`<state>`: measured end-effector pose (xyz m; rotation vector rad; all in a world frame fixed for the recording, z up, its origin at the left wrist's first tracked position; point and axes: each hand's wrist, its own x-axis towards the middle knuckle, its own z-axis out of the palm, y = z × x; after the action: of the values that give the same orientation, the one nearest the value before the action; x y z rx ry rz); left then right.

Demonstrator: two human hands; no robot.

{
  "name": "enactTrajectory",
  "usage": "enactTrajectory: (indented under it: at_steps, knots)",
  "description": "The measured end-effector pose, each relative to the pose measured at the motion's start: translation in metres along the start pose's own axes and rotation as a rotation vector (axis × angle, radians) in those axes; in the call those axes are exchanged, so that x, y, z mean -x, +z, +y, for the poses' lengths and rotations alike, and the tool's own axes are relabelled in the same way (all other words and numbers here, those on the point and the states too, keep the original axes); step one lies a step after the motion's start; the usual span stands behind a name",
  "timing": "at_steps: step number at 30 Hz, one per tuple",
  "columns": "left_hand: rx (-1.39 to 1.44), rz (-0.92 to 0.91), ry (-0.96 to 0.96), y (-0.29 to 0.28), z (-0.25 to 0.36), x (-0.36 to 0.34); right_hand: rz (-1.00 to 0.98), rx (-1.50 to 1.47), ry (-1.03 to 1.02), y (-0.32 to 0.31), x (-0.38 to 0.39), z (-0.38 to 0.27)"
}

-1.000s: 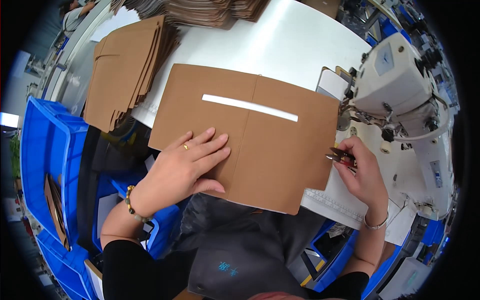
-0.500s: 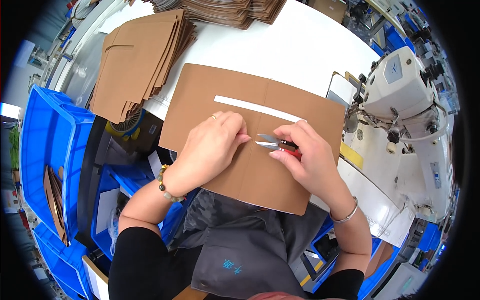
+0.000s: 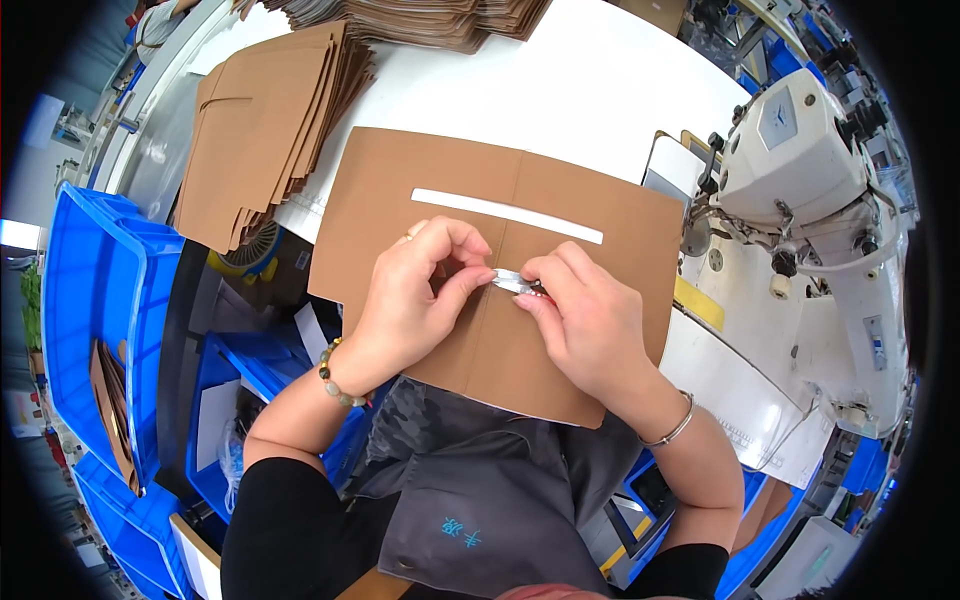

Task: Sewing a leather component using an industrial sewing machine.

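A brown leather-like panel [image 3: 385, 165] with a long slot, through which white shows, and a stitched seam down its middle lies across the near table edge and my lap. Over the seam, my right hand [image 3: 595, 325] grips small thread snips [image 3: 511, 281], their blades closed together and pointing left. My left hand [image 3: 412, 295] pinches thumb and forefinger together right at the blade tips. Whatever is in that pinch is too fine to make out. The snips' handles are mostly hidden by my right fingers.
A stack of cut brown panels [image 3: 255, 130] stands at the left, with more piled brown pieces [image 3: 420, 20] at the far edge. A white sewing machine [image 3: 790, 150] occupies the right. Blue bins [image 3: 95, 290] line the left side beside the white table [image 3: 590, 90].
The snips' blades have gone from apart to closed, and moved left to my left fingertips. My left thumb and finger now form a raised pinch. The panel has shifted slightly left in view.
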<state>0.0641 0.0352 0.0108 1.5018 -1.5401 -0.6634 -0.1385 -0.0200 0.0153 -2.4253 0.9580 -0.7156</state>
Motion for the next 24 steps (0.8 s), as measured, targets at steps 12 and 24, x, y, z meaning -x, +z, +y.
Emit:
enactTrajectory:
  at_steps: [12,24]
  knots:
    - [0.241,0.172,-0.089,-0.027,-0.021,0.021,0.028,-0.04,0.076,-0.008,-0.002,0.006]
    - [-0.173,0.493,-0.59,-0.084,-0.185,0.119,0.101,-0.136,0.234,-0.006,-0.01,0.018]
